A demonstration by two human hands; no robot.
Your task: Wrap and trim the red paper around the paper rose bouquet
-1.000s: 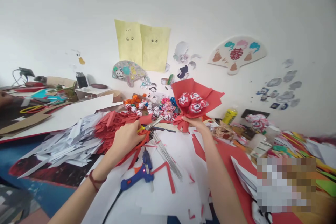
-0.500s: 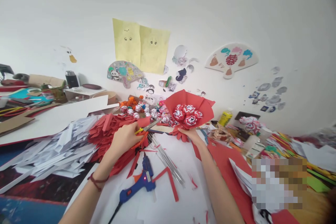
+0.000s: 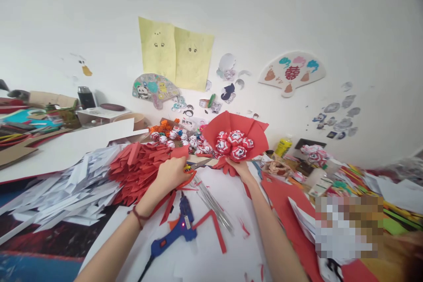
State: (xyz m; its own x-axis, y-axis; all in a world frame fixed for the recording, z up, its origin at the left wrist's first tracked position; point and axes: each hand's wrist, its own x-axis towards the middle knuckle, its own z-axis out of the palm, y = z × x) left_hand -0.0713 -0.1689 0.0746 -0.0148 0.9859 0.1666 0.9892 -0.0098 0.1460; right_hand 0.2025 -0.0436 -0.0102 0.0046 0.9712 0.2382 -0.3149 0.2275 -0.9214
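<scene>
My left hand (image 3: 173, 172) is closed around the yellow-and-orange handles of a pair of scissors (image 3: 204, 162), whose blades point right toward the bouquet. My right hand (image 3: 238, 168) grips the gathered base of a red paper bouquet (image 3: 258, 130). Several red-and-white folded paper flowers (image 3: 238, 153) sit inside its flared wrapper. The fingers under the base are partly hidden. Below the left hand, a blue glue gun (image 3: 178, 229) with a lit red light lies on white paper. Thin metal wires (image 3: 214, 207) lie between my hands.
Piles of white paper strips (image 3: 76, 189) and red paper strips (image 3: 135, 172) spread at left. More paper flowers (image 3: 170, 134) stand behind. A yellow bottle (image 3: 283, 146) and red sheets (image 3: 284, 198) are at right. A folded red strip (image 3: 216, 229) lies near the glue gun.
My left hand has moved right and slightly down with the scissors, and the blades have come closer to the bouquet's base. The right hand still holds the bouquet in nearly the same place.
</scene>
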